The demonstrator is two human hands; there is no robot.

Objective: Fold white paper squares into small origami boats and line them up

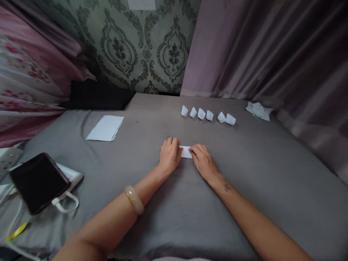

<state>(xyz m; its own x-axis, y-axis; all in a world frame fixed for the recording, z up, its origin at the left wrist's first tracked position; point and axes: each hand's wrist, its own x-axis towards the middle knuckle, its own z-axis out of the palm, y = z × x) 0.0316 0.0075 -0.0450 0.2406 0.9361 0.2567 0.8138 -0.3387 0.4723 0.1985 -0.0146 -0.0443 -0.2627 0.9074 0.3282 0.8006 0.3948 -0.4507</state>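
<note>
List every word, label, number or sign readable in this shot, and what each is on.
No readable text anywhere in view.
Tattoo behind the right hand: too small and blurred to read.
White paper strip by the left hand: no writing shows.
Black phone: dark face, no text shows.
White paper on the wallpaper: cut off by the frame, no writing shows.

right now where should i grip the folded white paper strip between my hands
Take the folded white paper strip by its short ends, from either side, where the left hand and right hand rest: it lies flat and narrow on the grey fabric.
</note>
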